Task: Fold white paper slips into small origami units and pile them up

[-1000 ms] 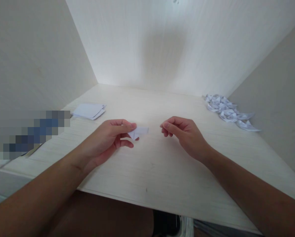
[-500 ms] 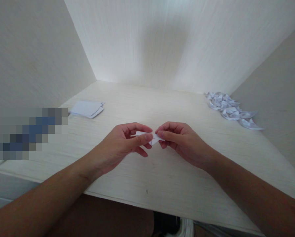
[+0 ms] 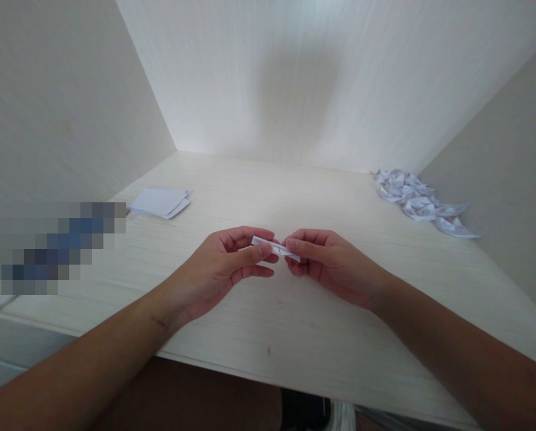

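So the folded paper strip (image 3: 277, 247) is up between both hands, over the middle of the table (image 3: 268, 323), slanting a bit so its left end points a little farther away and its right end sits nearer. White, pretty narrow, and a crease line shows in the bit between the thumbs. Left hand (image 3: 236, 254) has it pinched, thumb lying across the top, index finger stretched along the far side, the lower fingers loosely spread underneath. Right hand (image 3: 317, 254) pinches the right end, thumb on top, the other fingers curled in under it. The two hands are super close, fingertips almost meeting, can't tell if they actually touch.

Over on the far left there's a small stack of white paper (image 3: 157, 202) lying flat, edges not quite lined up. Far right, up by the side wall (image 3: 505, 149), is a heap of folded paper pieces (image 3: 406, 194), all pointy and jumbled, trailing off toward the near right. Left edge of the table has a pixelated patch (image 3: 58, 245) with some blue in it, can't make out what it is. The back wall (image 3: 214, 78) has a soft dark shadow (image 3: 297, 90) on it.
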`<state>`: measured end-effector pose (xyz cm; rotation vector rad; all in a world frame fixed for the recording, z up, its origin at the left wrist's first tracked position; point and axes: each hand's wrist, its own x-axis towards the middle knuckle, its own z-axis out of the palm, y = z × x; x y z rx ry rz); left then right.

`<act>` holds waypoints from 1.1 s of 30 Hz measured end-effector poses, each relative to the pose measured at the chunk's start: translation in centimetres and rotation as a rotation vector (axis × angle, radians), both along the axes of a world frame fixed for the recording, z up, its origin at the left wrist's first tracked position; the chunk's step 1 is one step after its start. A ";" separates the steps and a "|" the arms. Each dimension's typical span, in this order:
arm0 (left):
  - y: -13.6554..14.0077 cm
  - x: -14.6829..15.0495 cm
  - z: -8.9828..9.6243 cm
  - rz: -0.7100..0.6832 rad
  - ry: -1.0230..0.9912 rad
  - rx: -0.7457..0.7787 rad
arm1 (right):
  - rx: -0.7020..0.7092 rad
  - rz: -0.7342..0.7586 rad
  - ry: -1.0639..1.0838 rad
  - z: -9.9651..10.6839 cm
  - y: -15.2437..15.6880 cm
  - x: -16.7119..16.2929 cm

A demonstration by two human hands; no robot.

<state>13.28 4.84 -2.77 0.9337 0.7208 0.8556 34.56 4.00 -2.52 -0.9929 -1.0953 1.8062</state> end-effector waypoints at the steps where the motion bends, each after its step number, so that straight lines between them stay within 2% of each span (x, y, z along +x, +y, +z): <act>1: 0.0 0.0 0.0 0.000 0.000 -0.012 | 0.014 0.013 -0.029 0.0 0.0 0.0; 10: -0.2 0.1 0.7 0.039 0.010 -0.083 | 0.140 0.069 -0.148 0.0 0.0 0.2; 17: -0.5 0.4 0.7 0.028 -0.032 -0.117 | 0.145 0.112 -0.157 0.1 0.0 0.2; 24: -0.6 0.6 0.6 0.056 -0.066 -0.168 | 0.215 0.028 -0.182 -0.1 0.0 -0.1; 27: -0.8 0.9 0.8 0.101 -0.058 -0.188 | 0.327 -0.034 -0.258 0.1 -0.2 -0.4; 31: -1.1 1.6 0.7 0.207 -0.034 -0.179 | 0.601 -0.129 -0.538 0.3 -0.9 -0.8; 33: -1.2 1.9 0.5 0.286 -0.030 -0.155 | 0.655 -0.170 -0.625 0.4 -1.1 -0.9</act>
